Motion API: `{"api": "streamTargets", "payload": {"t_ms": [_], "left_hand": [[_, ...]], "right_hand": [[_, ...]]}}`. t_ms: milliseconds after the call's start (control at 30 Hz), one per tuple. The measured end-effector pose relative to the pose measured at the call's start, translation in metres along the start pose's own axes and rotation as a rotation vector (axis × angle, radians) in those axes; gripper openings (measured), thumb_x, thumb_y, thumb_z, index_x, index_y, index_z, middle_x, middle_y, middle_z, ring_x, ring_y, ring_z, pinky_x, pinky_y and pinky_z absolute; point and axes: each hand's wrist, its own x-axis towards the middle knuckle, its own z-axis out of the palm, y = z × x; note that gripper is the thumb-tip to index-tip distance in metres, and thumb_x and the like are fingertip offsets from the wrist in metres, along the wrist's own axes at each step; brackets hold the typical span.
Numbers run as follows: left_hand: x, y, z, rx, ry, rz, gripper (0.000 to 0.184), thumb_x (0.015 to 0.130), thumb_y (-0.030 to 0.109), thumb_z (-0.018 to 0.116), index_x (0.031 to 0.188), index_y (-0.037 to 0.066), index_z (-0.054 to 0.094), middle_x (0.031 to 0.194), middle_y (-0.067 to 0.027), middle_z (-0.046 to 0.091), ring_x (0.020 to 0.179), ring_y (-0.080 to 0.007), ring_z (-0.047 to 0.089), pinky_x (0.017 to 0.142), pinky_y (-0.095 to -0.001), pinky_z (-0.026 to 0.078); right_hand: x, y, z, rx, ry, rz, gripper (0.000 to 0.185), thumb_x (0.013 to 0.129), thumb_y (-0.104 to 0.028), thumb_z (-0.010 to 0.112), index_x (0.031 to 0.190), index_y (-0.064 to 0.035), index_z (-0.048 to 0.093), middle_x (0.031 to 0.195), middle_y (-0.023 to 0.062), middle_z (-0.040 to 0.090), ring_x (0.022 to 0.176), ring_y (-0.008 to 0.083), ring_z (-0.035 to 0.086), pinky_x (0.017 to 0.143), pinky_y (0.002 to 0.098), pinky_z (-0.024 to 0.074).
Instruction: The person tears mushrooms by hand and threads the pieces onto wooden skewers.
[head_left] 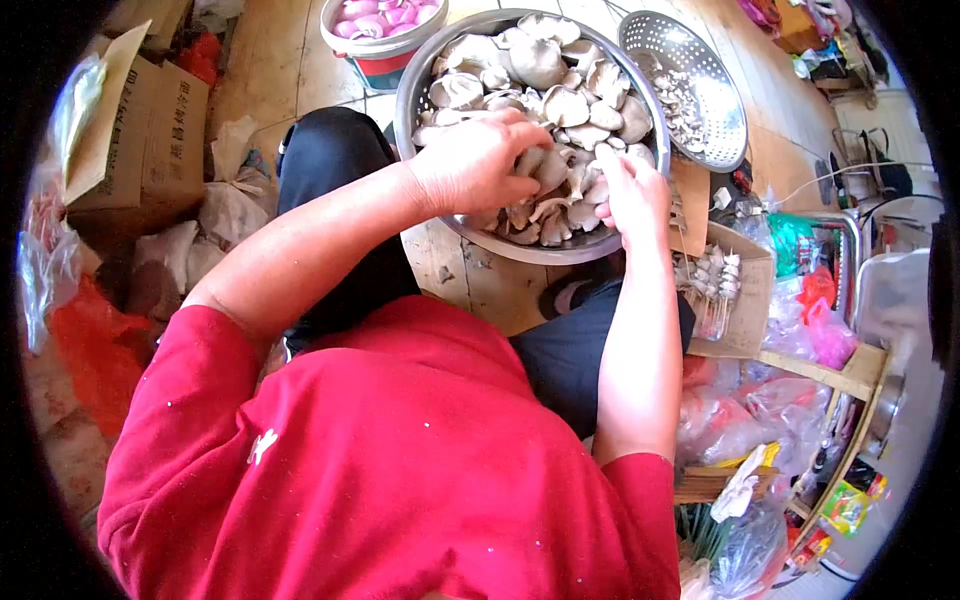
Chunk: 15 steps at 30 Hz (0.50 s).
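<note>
A large metal bowl (408, 95) in front of me is heaped with grey oyster mushrooms (540, 60). My left hand (475, 165) reaches over the heap from the left, its thumb and fingers curled around an oyster mushroom (550, 172). At the bowl's right side, my right hand (637, 195) is closed with fingertips pinched together just above the mushrooms. Whatever it holds is too small or hidden to name.
Behind and right of the bowl, a perforated colander (715, 75) holds small mushroom pieces. A bucket (385, 50) of peeled purple onions stands at the back. An open cardboard box (745, 300) at right contains loaded skewers (715, 285). A larger carton (150, 140) and plastic bags lie left.
</note>
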Motion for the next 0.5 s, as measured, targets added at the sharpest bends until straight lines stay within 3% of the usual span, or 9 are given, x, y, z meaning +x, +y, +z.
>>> {"api": "streamTargets", "payload": {"t_ms": [33, 100, 133, 200, 267, 367, 433, 500], "left_hand": [[0.000, 0.000, 0.003, -0.014, 0.006, 0.000, 0.044, 0.071, 0.019, 0.068, 0.112, 0.007, 0.057, 0.106, -0.0172, 0.056, 0.093, -0.0333, 0.059, 0.080, -0.0382, 0.049], [-0.004, 0.002, 0.009, -0.011, -0.057, 0.037, 0.039, 0.071, 0.018, 0.065, 0.107, 0.006, 0.058, 0.103, -0.0156, 0.057, 0.089, -0.0328, 0.060, 0.076, -0.0397, 0.050], [-0.006, 0.004, 0.012, -0.023, -0.053, 0.032, 0.039, 0.071, 0.018, 0.065, 0.107, 0.006, 0.058, 0.103, -0.0156, 0.057, 0.089, -0.0328, 0.060, 0.076, -0.0397, 0.050], [-0.010, 0.007, 0.015, 0.047, -0.173, 0.071, 0.033, 0.071, 0.017, 0.064, 0.102, 0.006, 0.058, 0.100, -0.0124, 0.057, 0.082, -0.0321, 0.062, 0.071, -0.0412, 0.051], [-0.015, 0.009, 0.020, 0.051, -0.124, 0.136, 0.029, 0.072, 0.016, 0.063, 0.101, 0.010, 0.060, 0.100, -0.0086, 0.058, 0.075, -0.0300, 0.063, 0.066, -0.0419, 0.051], [-0.015, 0.011, 0.016, 0.024, -0.169, 0.141, 0.029, 0.072, 0.016, 0.063, 0.100, 0.011, 0.062, 0.103, -0.0075, 0.058, 0.077, -0.0290, 0.063, 0.069, -0.0400, 0.052], [-0.014, 0.006, 0.014, -0.054, -0.165, 0.182, 0.028, 0.072, 0.015, 0.063, 0.099, 0.010, 0.062, 0.104, -0.0075, 0.058, 0.079, -0.0290, 0.063, 0.070, -0.0394, 0.052], [-0.013, 0.001, 0.014, -0.177, -0.167, 0.217, 0.024, 0.071, 0.013, 0.064, 0.095, 0.009, 0.064, 0.107, -0.0081, 0.058, 0.084, -0.0295, 0.062, 0.076, -0.0373, 0.051]], "right_hand": [[0.007, 0.000, 0.002, -0.015, 0.002, 0.002, 0.052, 0.078, -0.048, 0.060, 0.099, -0.0005, 0.065, 0.071, 0.0095, 0.066, 0.059, 0.0151, 0.064, 0.053, 0.0271, 0.0499], [0.021, 0.005, 0.012, 0.037, -0.024, 0.073, 0.042, 0.080, -0.042, 0.063, 0.089, -0.0008, 0.067, 0.065, 0.0022, 0.060, 0.041, 0.0100, 0.051, 0.036, 0.0219, 0.0380], [0.027, 0.010, 0.017, 0.025, -0.026, 0.077, 0.042, 0.080, -0.042, 0.063, 0.089, -0.0008, 0.067, 0.065, 0.0022, 0.060, 0.041, 0.0100, 0.051, 0.036, 0.0219, 0.0380], [0.044, 0.024, 0.031, -0.066, 0.016, -0.055, 0.040, 0.079, -0.040, 0.064, 0.086, -0.0005, 0.068, 0.062, 0.0017, 0.060, 0.043, 0.0107, 0.053, 0.038, 0.0234, 0.0380], [0.045, 0.024, 0.041, -0.163, 0.239, -0.277, 0.033, 0.077, -0.031, 0.068, 0.082, 0.0020, 0.068, 0.065, 0.0023, 0.063, 0.061, 0.0126, 0.059, 0.058, 0.0261, 0.0448], [0.035, 0.015, 0.041, -0.093, 0.276, -0.198, 0.032, 0.076, -0.028, 0.070, 0.083, 0.0028, 0.068, 0.070, 0.0033, 0.066, 0.067, 0.0119, 0.060, 0.063, 0.0255, 0.0453], [0.029, 0.020, 0.040, 0.109, 0.217, -0.139, 0.034, 0.073, -0.035, 0.069, 0.080, -0.0011, 0.067, 0.073, 0.0118, 0.067, 0.070, 0.0224, 0.064, 0.067, 0.0322, 0.0484], [0.017, 0.024, 0.036, 0.066, 0.240, -0.137, 0.035, 0.073, -0.035, 0.070, 0.081, -0.0009, 0.067, 0.071, 0.0104, 0.067, 0.068, 0.0204, 0.064, 0.066, 0.0315, 0.0483]]}}
